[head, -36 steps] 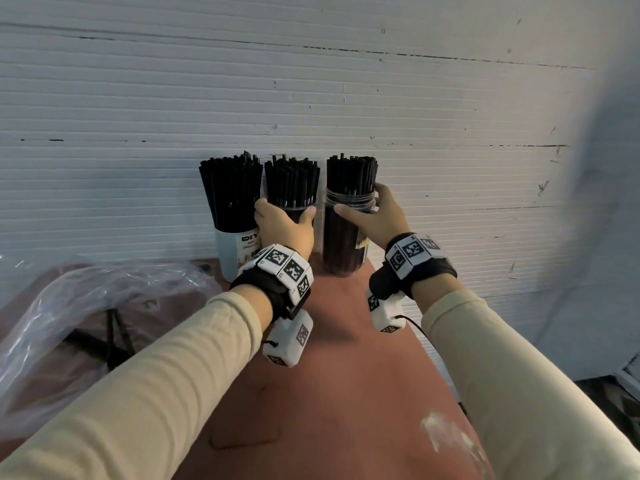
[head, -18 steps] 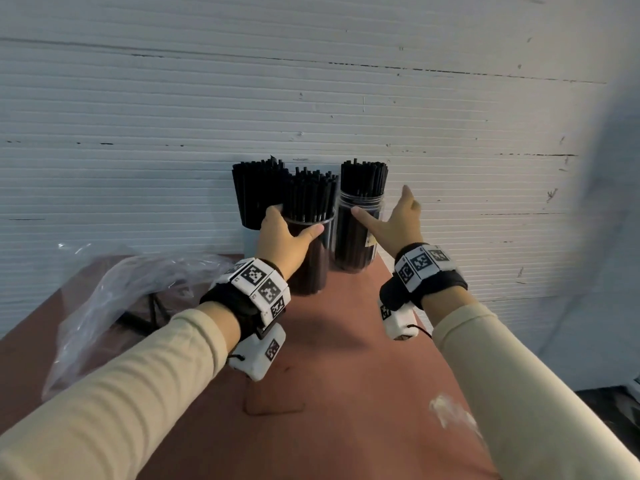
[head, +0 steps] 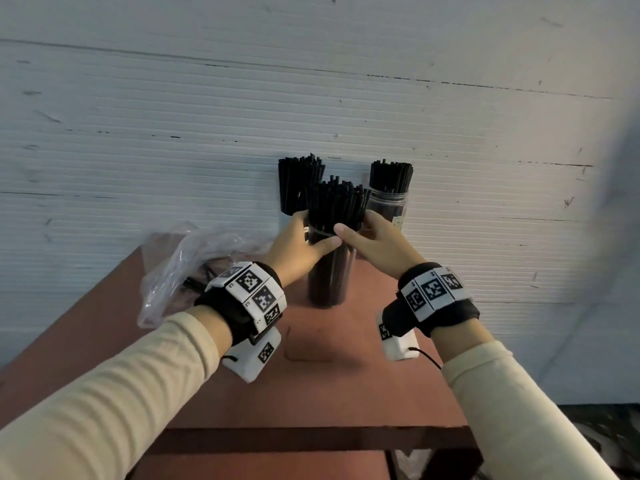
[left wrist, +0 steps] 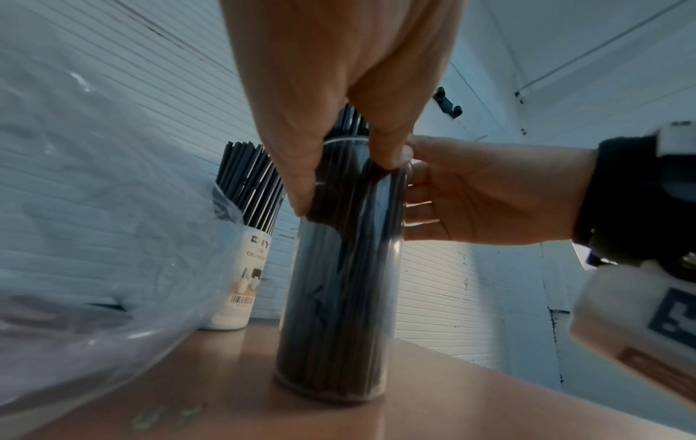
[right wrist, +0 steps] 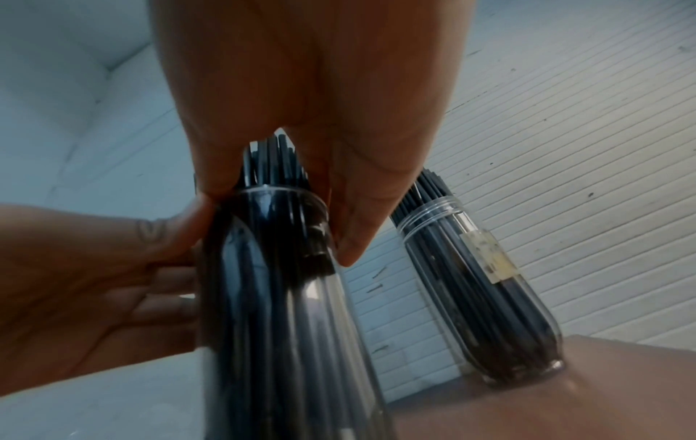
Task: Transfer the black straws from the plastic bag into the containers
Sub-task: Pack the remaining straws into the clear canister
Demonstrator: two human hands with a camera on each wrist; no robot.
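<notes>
A clear middle container [head: 329,271] packed with black straws [head: 335,206] stands on the red-brown table [head: 311,393]. My left hand [head: 300,242] grips its upper part from the left, thumb across the front. My right hand [head: 372,239] grips the same container from the right. In the left wrist view the container [left wrist: 335,297] stands upright under my fingers, and the right wrist view shows both hands wrapped round its rim [right wrist: 271,196]. Behind it stand a white container [left wrist: 241,274] of straws at the left and a clear jar [head: 389,199] of straws at the right.
A crumpled clear plastic bag [head: 183,268] lies on the table's left side with a few black straws inside. A white ribbed wall [head: 173,133] runs right behind the containers. The table's near edge [head: 311,434] and right edge are close to my arms.
My right hand left the right jar and came onto the middle container. My left hand drew that container toward me, away from the wall. The view tilted downward.
</notes>
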